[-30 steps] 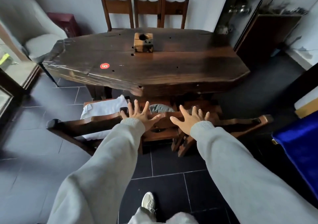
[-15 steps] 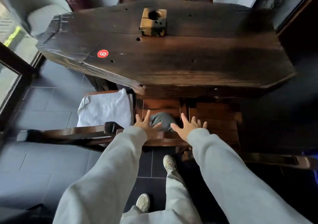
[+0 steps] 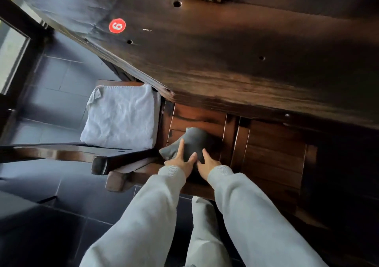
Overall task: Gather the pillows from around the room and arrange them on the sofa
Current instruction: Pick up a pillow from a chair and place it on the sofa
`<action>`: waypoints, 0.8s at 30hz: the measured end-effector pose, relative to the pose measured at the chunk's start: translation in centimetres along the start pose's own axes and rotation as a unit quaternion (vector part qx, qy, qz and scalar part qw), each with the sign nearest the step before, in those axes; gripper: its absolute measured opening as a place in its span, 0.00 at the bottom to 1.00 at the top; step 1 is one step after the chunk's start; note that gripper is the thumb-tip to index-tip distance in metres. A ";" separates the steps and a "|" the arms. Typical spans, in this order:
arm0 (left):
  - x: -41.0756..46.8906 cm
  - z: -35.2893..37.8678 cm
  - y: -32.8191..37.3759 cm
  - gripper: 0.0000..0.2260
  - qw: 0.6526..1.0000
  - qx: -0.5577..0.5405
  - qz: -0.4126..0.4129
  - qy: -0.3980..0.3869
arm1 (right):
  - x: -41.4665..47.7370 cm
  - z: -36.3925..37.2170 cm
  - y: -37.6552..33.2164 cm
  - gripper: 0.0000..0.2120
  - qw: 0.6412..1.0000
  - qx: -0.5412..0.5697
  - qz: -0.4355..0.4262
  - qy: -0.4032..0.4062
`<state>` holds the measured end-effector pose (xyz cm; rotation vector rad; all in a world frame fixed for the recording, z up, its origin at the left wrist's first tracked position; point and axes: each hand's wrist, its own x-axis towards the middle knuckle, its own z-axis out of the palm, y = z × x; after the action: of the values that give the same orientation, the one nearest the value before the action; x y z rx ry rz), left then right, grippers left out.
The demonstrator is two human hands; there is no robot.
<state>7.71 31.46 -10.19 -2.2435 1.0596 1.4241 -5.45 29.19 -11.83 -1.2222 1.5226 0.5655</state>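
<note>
A small dark grey pillow (image 3: 194, 141) lies on the seat of a wooden chair (image 3: 205, 121) pushed under the dark table (image 3: 225, 51). My left hand (image 3: 181, 160) presses on the pillow's near left side with fingers spread over it. My right hand (image 3: 207, 164) grips its near edge beside the left hand. Both hands touch the pillow, and its near part is hidden under them. A white square pillow (image 3: 121, 117) rests on the seat of the chair to the left.
The table's edge overhangs the chair seats. A third wooden chair seat (image 3: 272, 156) stands to the right. The left chair's back rail (image 3: 82, 156) runs across in front of the white pillow. A dark tiled floor (image 3: 61, 195) and a window frame (image 3: 18, 47) lie at left.
I have stepped closer and leaned over the chairs. Both hands reached forward past the chair back and closed onto the grey pillow.
</note>
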 end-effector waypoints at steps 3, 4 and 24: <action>0.5 -0.7 0.5 0.34 0.991 -0.119 -0.030 0.061 | 0.8 -0.2 -1.3 0.33 0.999 0.031 -0.012 0.011; 0.5 -1.2 0.6 0.33 0.986 -0.147 -0.033 0.076 | 1.1 -0.4 -1.9 0.32 0.999 0.037 -0.018 0.016; -13.5 -27.0 -16.3 0.17 0.909 -0.356 0.128 0.174 | -9.1 -2.9 -16.9 0.11 0.957 0.132 -0.154 0.207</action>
<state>33.78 32.97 12.02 -3.0602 1.0830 1.7770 7.78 24.21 1.42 -1.3847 1.6412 -0.1092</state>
